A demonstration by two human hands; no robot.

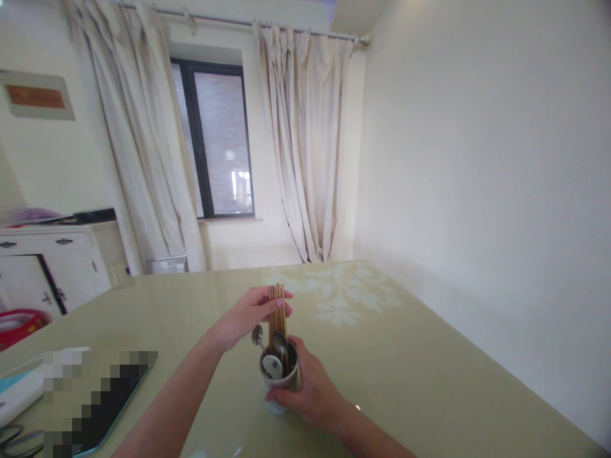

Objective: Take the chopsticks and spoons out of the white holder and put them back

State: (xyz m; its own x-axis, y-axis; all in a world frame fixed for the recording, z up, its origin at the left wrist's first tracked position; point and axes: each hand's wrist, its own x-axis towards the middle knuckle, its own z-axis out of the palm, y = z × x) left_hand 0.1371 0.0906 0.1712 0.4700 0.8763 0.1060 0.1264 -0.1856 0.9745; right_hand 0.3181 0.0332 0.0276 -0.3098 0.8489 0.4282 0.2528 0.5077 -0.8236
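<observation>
One utensil cup [277, 409], upright on a pale green tabletop [229, 397], near its front edge. Small dotted marks low on the cup wall and one blue mark on the white spoon [272, 366]; both too small to read. Pixelation covers part of the flat dark device [123, 391] at left, so any lettering there is hidden.

Counts: one cup, two metal spoons [257, 334], one white spoon, one bundle of wooden chopsticks [277, 324], at least four, exact number unclear. All stand in the cup.

Left hand [258, 306] pinches the chopsticks near their tops, thumb in front. Right hand [312, 385] curled around the cup's right side, thumb across its front.

Behind: two cream curtains [310, 127], one dark-framed window [224, 140], one white cabinet [71, 257], one red basin [28, 321].
</observation>
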